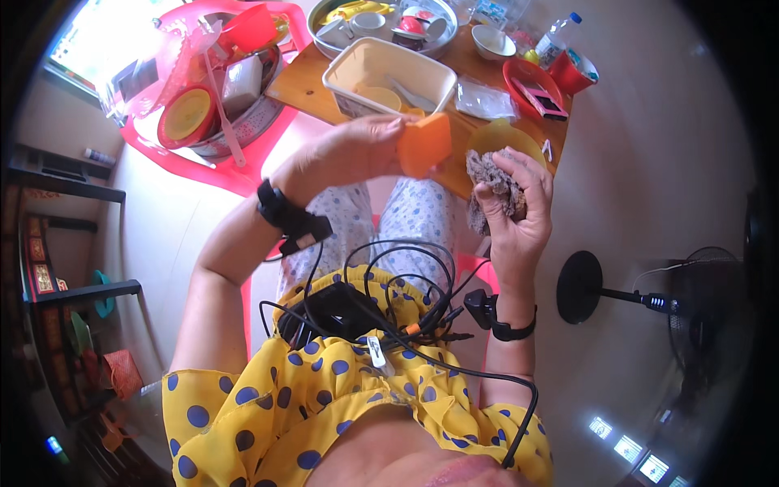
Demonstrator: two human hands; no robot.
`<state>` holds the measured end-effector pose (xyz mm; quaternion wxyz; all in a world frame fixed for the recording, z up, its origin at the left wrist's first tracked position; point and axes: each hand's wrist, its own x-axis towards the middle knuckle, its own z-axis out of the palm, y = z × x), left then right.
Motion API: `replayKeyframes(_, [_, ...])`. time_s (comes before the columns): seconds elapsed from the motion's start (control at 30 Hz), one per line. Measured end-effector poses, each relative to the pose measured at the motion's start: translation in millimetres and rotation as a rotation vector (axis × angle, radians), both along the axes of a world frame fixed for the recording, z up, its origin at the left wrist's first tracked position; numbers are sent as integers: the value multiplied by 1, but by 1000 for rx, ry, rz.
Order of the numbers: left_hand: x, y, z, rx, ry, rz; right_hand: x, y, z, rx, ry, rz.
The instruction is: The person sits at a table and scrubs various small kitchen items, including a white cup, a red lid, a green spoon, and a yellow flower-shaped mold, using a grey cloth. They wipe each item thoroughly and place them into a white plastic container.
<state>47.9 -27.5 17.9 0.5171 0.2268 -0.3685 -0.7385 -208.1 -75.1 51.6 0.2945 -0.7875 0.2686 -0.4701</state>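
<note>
An orange plastic piece (426, 146), flat-faced with angled edges, is gripped in my left hand (377, 137) above the near edge of the wooden table. My right hand (526, 189) clutches a crumpled grey-brown cloth (496, 176) to the right of it, apart from the orange piece. Partly behind the cloth lies a translucent yellow round dish (505, 137). Just beyond my left hand stands a cream plastic tub (389, 67) containing a yellow round item (380, 97) and a pale utensil (411, 94).
On the wooden table (304, 85) are a metal basin (383, 24) of dishes, a white bowl (493, 42), a red plate (532, 88), a red cup (572, 72) and a water bottle (558, 38). Left stands a pink tub (237, 173) of kitchenware. Black cables (395, 268) loop across my lap.
</note>
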Motion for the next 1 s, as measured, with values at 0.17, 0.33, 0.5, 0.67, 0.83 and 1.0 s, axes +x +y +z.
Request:
replayKeyframes(0.17, [-40, 23, -31, 67, 202, 10, 5, 7, 3, -105, 48, 88])
replayKeyframes(0.33, [-49, 30, -45, 61, 339, -34, 13, 19, -4, -202, 157, 200])
replayKeyframes(0.5, [-49, 34, -51, 74, 280, -48, 12, 16, -8, -261, 199, -60])
replayKeyframes(0.67, [-53, 32, -46, 75, 291, -47, 9, 13, -12, -281, 188, -159])
replayKeyframes(0.83, [-52, 32, -53, 101, 211, -10, 12, 15, -7, -282, 154, 1])
replayKeyframes(1.0, [-47, 32, -47, 41, 245, 12, 8, 13, -8, -260, 245, -60])
